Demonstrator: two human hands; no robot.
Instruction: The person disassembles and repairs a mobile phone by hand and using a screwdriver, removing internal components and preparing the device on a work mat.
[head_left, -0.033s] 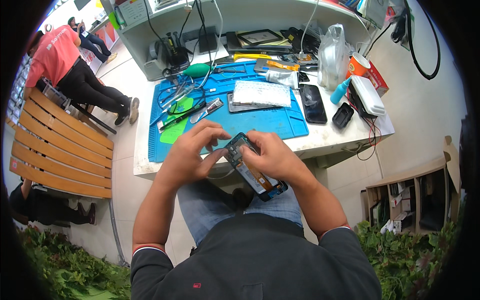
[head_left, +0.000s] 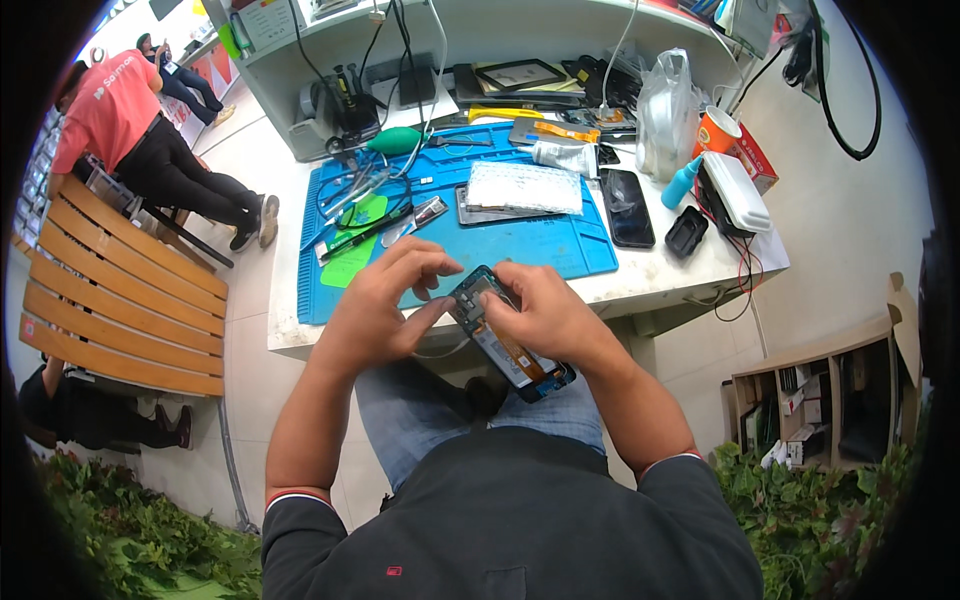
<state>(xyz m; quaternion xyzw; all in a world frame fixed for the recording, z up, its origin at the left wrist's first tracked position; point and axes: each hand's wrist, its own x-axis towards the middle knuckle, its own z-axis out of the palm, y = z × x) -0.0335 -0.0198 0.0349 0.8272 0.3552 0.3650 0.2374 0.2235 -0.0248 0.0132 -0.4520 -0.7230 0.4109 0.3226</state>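
Observation:
An opened smartphone (head_left: 510, 352), its back off, shows its circuit board, an orange flex cable and a battery. It lies tilted over my lap, just off the desk's front edge. My right hand (head_left: 543, 308) grips its upper right side, the thumb pressed on the inner parts. Beside the phone's upper left edge is my left hand (head_left: 385, 300). Its thumb tip meets that edge, while the curled fingers stay apart from the thumb with a gap between them. What lies under my right fingers is hidden.
A blue repair mat (head_left: 470, 247) bears a bubble-wrapped packet (head_left: 522, 187), tools and cables. To its right are a black phone (head_left: 628, 207), a blue bottle (head_left: 681, 183) and a small black tray (head_left: 686, 232). A slatted wooden bench (head_left: 125, 300) stands left, with people near it.

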